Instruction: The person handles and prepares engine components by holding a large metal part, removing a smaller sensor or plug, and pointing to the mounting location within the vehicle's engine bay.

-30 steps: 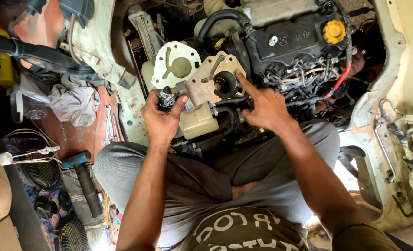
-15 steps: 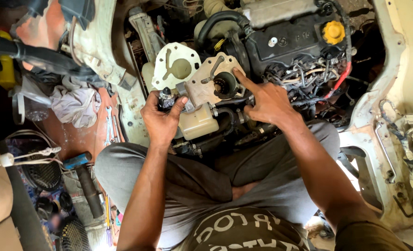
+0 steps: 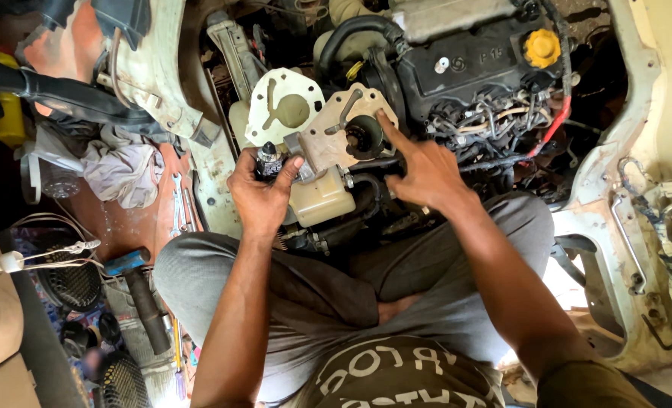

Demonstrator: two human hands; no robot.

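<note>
Left hand [image 3: 264, 193] is seen closed around a small dark cylindrical part [image 3: 269, 160], thumb and fingers clamped on it, just beside the lower left edge of a pale metal mounting plate [image 3: 334, 137]. Right hand [image 3: 421, 172] is held open and grips nothing; its index finger is stretched out, with the tip resting at the upper right edge of the plate, next to the dark round hub [image 3: 364, 137] set in it. The two hands are kept apart, one on each side of the plate.

Nearer the camera, crossed legs in grey trousers [image 3: 328, 291] are noted directly below the work. A cream plastic reservoir [image 3: 322, 198] sits just under the plate, between the hands.

Judgement on handling: the plate is best steadied by the free right hand while the small part is kept square to the plate face, so that nothing is cocked or dropped into the bay.

Orientation: the plate's long axis is read as running from lower left to upper right, its flat face turned up toward the camera. The axis of the small part cannot be told; it is mostly hidden by fingers.

Farther off, a second pale plate [image 3: 283, 112] lies behind, then the black engine cover [image 3: 468, 60] with a yellow filler cap [image 3: 541, 47]. Spanners [image 3: 179, 198] and a blue-headed hammer [image 3: 136, 283] lie on the floor to the left.
</note>
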